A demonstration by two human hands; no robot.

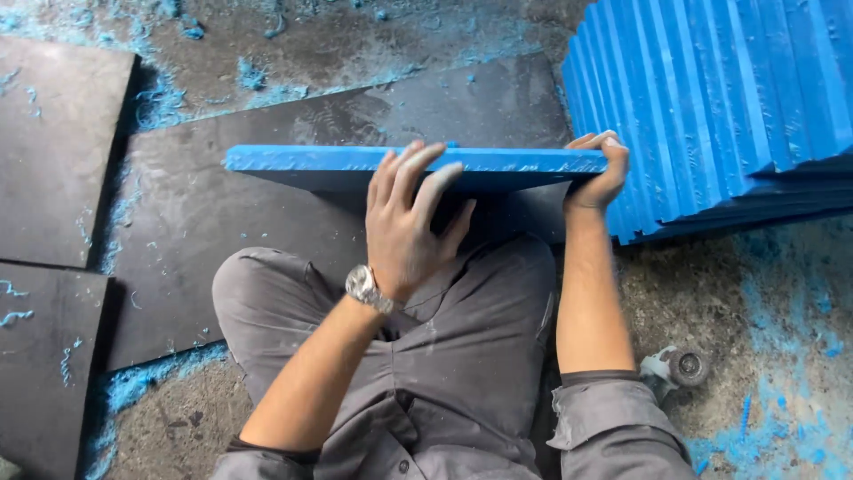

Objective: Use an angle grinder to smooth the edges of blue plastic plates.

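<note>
Head view: a person in grey work clothes sits on the floor with knees bent, holding a blue plastic sheet (418, 160) on edge above the lap. The left hand (407, 227) lies flat against the near face, fingers spread and reaching over the top edge; a wristwatch (364, 286) shows at that wrist. The right hand (600, 173) is closed around the sheet's right end, thumb toward the viewer and fingers hooked over the top. The sheet runs nearly level, its lower edge hidden behind the left hand and lap, so I cannot tell whether it rests on anything. Just right of it, and touching or nearly touching the right hand, stands a stack of matching blue sheets (720, 98), fanned and leaning. Dark rubber mats (195, 222) cover the floor beyond the knees, strewn with blue shavings (142, 382). A small caster wheel (684, 366) lies by the right elbow.

As a judgement: the left hand only presses and does not clamp, so the sheet could tip away or slide; the right knuckles could catch on the leaning stack; loose shavings may make the edge slippery.
</note>
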